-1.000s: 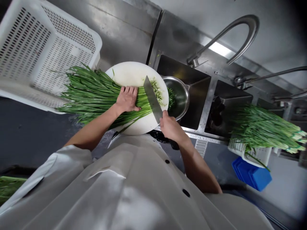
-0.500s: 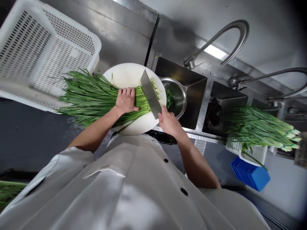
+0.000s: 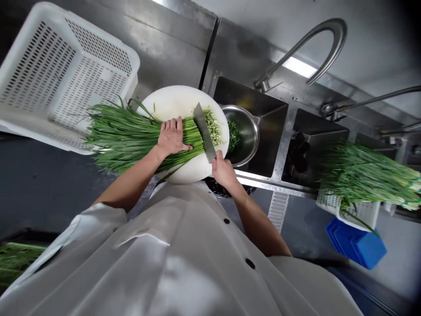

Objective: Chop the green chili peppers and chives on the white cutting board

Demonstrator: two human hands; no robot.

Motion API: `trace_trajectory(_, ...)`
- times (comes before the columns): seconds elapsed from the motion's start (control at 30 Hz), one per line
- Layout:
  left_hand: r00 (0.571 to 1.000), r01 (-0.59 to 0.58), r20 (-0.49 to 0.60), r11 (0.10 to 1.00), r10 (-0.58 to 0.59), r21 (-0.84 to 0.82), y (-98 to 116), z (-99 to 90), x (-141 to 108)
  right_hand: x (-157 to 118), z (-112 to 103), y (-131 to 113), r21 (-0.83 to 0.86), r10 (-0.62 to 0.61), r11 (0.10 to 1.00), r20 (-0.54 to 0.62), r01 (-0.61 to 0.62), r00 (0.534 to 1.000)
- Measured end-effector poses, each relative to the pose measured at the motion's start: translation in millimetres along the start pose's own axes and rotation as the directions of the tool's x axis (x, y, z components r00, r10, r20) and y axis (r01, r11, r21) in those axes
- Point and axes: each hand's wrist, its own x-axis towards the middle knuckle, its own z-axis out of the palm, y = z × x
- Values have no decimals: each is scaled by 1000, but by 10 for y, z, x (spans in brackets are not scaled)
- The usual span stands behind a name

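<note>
A large bunch of long green stalks (image 3: 128, 136) lies across the round white cutting board (image 3: 177, 96), its leafy ends hanging over the left edge. Pressed on top of the bunch is my left hand (image 3: 171, 137), fingers spread. My right hand (image 3: 224, 170) grips the handle of a cleaver (image 3: 205, 134), whose blade stands at the cut end of the stalks. Small chopped pieces (image 3: 213, 125) lie on the board to the right of the blade. Just beyond the board, a metal bowl (image 3: 251, 140) holds chopped greens (image 3: 233, 134).
A white perforated basket (image 3: 95, 79) sits at the upper left. Sinks (image 3: 269, 118) with a curved faucet (image 3: 340, 37) are at the right. Further right, more green bunches (image 3: 368, 171) rest on a white basket (image 3: 368, 210) above blue containers (image 3: 368, 248).
The cleaver and my right hand have shifted slightly left and down. More chopped pieces show to the right of the blade. My left hand stays on the bunch.
</note>
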Motion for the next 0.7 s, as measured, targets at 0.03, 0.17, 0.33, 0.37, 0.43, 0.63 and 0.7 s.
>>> trace_trajectory(0.03, 1000, -6, -8, 1000, 6, 3, -7, 3, 1, -97, -73, -11, -10, -6, 1000, -12, 6, 1000)
trace_trajectory(0.17, 999, -24, -39, 1000, 24, 9, -16, 21, 4, -437, -313, -97, -59, -15, 998, 19, 16, 1000)
trace_trajectory(0.33, 999, -20, -29, 1000, 19, -2, -7, 49, 5, -400, -438, -189, -70, -25, 997, 124, 34, 992)
trace_trajectory(0.37, 999, -18, -30, 1000, 18, -5, -6, 57, 4, -330, -445, -203, -63, -32, 997, 131, 41, 991)
trace_trajectory(0.43, 999, -21, -39, 1000, 20, -12, -3, 71, 2, -123, -429, -245, -43, -61, 997, 126, 66, 990)
trace_trajectory(0.63, 998, -53, -40, 998, 52, -33, -4, 86, -4, 761, -234, -507, 0, -81, 997, -6, 81, 997)
trace_trajectory(0.7, 997, -57, -51, 998, 55, -33, -5, 81, -7, 883, -296, -556, 14, -93, 995, -42, 94, 995)
